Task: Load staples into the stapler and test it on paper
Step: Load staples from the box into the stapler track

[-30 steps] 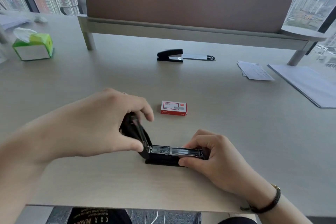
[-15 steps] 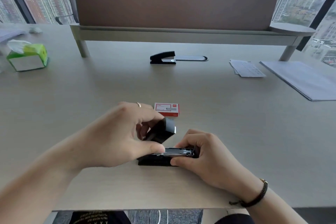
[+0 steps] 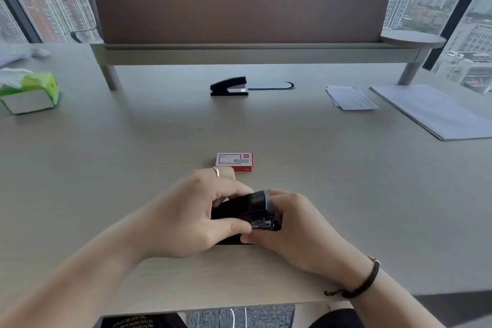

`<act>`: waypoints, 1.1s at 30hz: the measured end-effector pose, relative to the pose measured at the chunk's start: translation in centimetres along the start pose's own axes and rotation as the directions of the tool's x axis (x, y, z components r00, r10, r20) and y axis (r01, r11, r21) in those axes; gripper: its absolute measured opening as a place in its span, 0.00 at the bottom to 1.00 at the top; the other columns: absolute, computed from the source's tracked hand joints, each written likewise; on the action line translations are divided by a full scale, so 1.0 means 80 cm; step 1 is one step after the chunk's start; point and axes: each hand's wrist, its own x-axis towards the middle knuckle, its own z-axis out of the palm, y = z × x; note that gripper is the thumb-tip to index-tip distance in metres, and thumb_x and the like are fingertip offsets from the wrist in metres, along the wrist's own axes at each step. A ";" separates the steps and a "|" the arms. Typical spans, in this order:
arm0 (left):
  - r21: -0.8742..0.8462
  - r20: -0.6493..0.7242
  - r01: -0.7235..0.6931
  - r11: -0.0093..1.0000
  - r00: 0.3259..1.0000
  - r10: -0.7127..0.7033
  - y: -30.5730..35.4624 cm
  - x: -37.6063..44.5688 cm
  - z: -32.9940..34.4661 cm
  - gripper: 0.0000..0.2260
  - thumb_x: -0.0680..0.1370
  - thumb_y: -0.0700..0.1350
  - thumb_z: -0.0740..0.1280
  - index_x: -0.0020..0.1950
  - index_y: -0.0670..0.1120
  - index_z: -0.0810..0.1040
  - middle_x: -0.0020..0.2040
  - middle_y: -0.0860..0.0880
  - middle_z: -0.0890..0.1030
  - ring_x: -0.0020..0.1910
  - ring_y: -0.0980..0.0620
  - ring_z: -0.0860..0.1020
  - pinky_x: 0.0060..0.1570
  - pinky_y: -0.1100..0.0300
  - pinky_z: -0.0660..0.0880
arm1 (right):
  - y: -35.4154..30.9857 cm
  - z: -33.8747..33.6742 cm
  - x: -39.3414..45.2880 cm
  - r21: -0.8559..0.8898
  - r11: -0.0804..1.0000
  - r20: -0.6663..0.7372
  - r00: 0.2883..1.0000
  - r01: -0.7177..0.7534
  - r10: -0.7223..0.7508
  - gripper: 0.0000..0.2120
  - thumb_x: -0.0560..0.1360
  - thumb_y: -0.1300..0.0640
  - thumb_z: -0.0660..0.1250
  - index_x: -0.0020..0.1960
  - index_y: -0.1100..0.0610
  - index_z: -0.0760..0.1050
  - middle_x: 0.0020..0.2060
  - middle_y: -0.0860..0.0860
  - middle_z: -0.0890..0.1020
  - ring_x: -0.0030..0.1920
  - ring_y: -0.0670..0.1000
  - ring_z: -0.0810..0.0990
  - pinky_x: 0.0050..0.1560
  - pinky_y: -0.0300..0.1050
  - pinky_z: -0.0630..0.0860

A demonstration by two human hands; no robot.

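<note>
A black stapler (image 3: 250, 210) lies on the desk near the front edge, its top cover almost down over the metal staple channel. My left hand (image 3: 186, 218) grips the cover from the left, thumb along its near side. My right hand (image 3: 295, 229) holds the stapler's front end and base from the right. A red and white staple box (image 3: 234, 161) sits closed just beyond my hands. Sheets of paper (image 3: 351, 98) lie at the far right.
A second black stapler (image 3: 229, 86) stands in the middle of the desk by a cable slot. A green tissue box (image 3: 29, 96) is at the far left, a larger paper stack (image 3: 436, 112) at the right. A brown divider panel (image 3: 239, 2) spans the back.
My left hand has swung the stapler's cover down from wide open to nearly shut. My right hand stayed on the front end. The staple row is now mostly covered.
</note>
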 end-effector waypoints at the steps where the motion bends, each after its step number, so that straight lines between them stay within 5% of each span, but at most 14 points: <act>1: 0.001 0.011 0.003 1.000 1.000 -0.003 0.000 0.001 0.003 0.11 0.71 0.50 0.75 0.52 0.57 0.83 0.41 0.56 0.73 0.37 0.51 0.72 0.37 0.62 0.70 | -0.001 0.000 0.000 0.000 1.000 -0.008 1.000 0.003 -0.003 0.11 0.67 0.48 0.76 0.47 0.49 0.82 0.43 0.50 0.81 0.42 0.49 0.81 0.46 0.53 0.78; 15: -0.047 -0.006 0.026 0.999 1.000 -0.027 -0.012 -0.002 0.027 0.13 0.71 0.50 0.75 0.54 0.58 0.82 0.43 0.56 0.74 0.43 0.56 0.76 0.42 0.65 0.71 | 0.000 -0.006 -0.007 -0.029 1.000 -0.100 0.995 -0.009 0.006 0.13 0.64 0.47 0.79 0.41 0.49 0.77 0.34 0.46 0.80 0.36 0.44 0.77 0.38 0.42 0.74; 17: -0.075 -0.031 0.030 0.997 0.999 -0.033 -0.014 -0.003 0.031 0.14 0.70 0.52 0.76 0.54 0.59 0.82 0.43 0.55 0.75 0.43 0.55 0.77 0.42 0.62 0.73 | 0.002 -0.008 -0.010 0.033 0.999 -0.094 0.995 -0.020 0.023 0.15 0.64 0.48 0.80 0.46 0.47 0.78 0.37 0.45 0.83 0.37 0.43 0.78 0.41 0.44 0.76; 20: -0.131 -0.075 0.034 0.991 0.996 -0.044 -0.019 -0.008 0.035 0.13 0.70 0.53 0.77 0.54 0.59 0.83 0.43 0.54 0.78 0.43 0.54 0.78 0.42 0.64 0.73 | 0.005 -0.017 -0.016 0.243 0.969 -0.010 0.999 -0.041 0.045 0.18 0.65 0.52 0.80 0.53 0.46 0.79 0.44 0.49 0.86 0.38 0.54 0.81 0.45 0.50 0.79; 24: -0.156 -0.086 0.048 0.987 0.994 -0.061 -0.027 -0.013 0.041 0.11 0.71 0.53 0.75 0.52 0.60 0.82 0.44 0.54 0.82 0.45 0.53 0.80 0.45 0.56 0.75 | 0.007 -0.024 -0.022 0.501 0.863 -0.029 0.995 -0.068 0.096 0.14 0.68 0.52 0.78 0.52 0.51 0.82 0.45 0.55 0.87 0.41 0.53 0.82 0.46 0.50 0.78; 27: -0.158 -0.087 0.049 0.986 0.994 -0.063 -0.026 -0.014 0.044 0.09 0.71 0.52 0.76 0.51 0.58 0.83 0.44 0.55 0.82 0.45 0.54 0.80 0.44 0.58 0.75 | 0.009 -0.023 -0.022 0.482 0.875 -0.119 0.986 -0.049 0.120 0.05 0.72 0.56 0.75 0.46 0.56 0.84 0.42 0.55 0.88 0.43 0.49 0.84 0.47 0.47 0.79; 33: -0.107 -0.073 0.051 0.993 0.996 -0.059 -0.024 -0.012 0.044 0.07 0.71 0.50 0.77 0.47 0.56 0.83 0.47 0.57 0.79 0.47 0.55 0.79 0.45 0.61 0.75 | 0.009 -0.020 -0.022 0.341 0.937 -0.132 0.984 -0.071 0.123 0.04 0.71 0.52 0.73 0.43 0.51 0.83 0.38 0.53 0.87 0.38 0.48 0.82 0.41 0.48 0.78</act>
